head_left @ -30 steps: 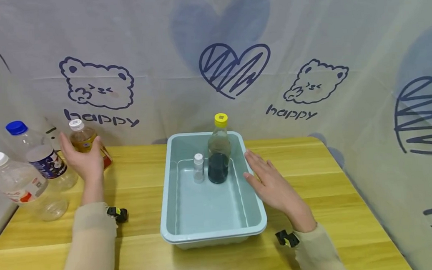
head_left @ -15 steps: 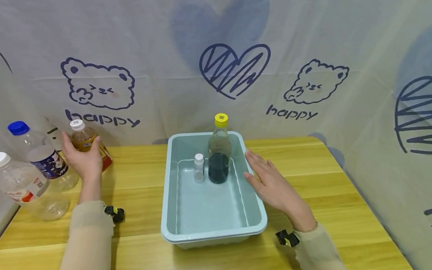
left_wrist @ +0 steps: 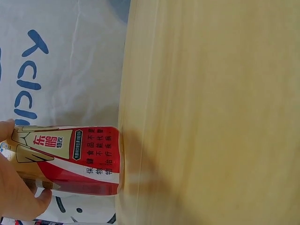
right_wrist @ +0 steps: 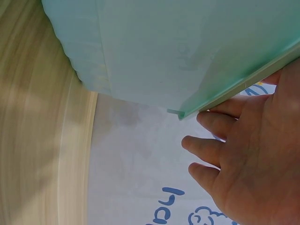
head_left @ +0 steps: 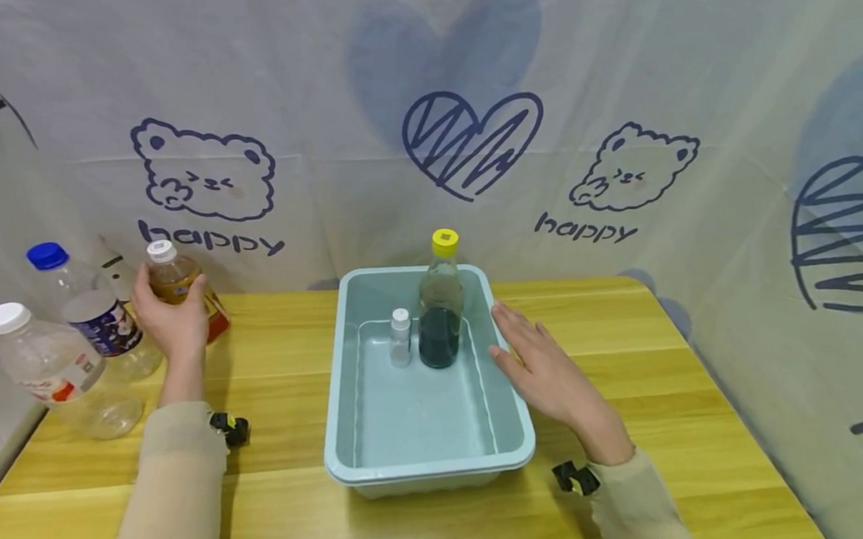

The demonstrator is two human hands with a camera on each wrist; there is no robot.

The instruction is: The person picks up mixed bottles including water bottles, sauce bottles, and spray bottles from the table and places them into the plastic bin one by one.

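My left hand (head_left: pixel 176 327) is at the back left, gripping a drink bottle (head_left: pixel 176 275) with a white cap and amber contents. In the left wrist view the bottle's label (left_wrist: pixel 79 159) is red and gold, and its base is at the table surface. Thumb and fingers lie on opposite sides of it. My right hand (head_left: pixel 547 366) rests with fairly straight fingers at the right rim of a pale blue-green plastic basin (head_left: pixel 430 470). Inside the basin stand a yellow-capped bottle (head_left: pixel 439 336) of dark liquid and a small white-capped bottle (head_left: pixel 401 343).
Left of my left hand stand a clear bottle with a blue cap (head_left: pixel 47 256) and a clear bottle with a white cap (head_left: pixel 6 318). A printed cloth (head_left: pixel 336 84) hangs behind the wooden table (head_left: pixel 283 514).
The left hand's fingers have closed in around the drink bottle. The head view has shifted slightly. My right hand stays at the basin rim.
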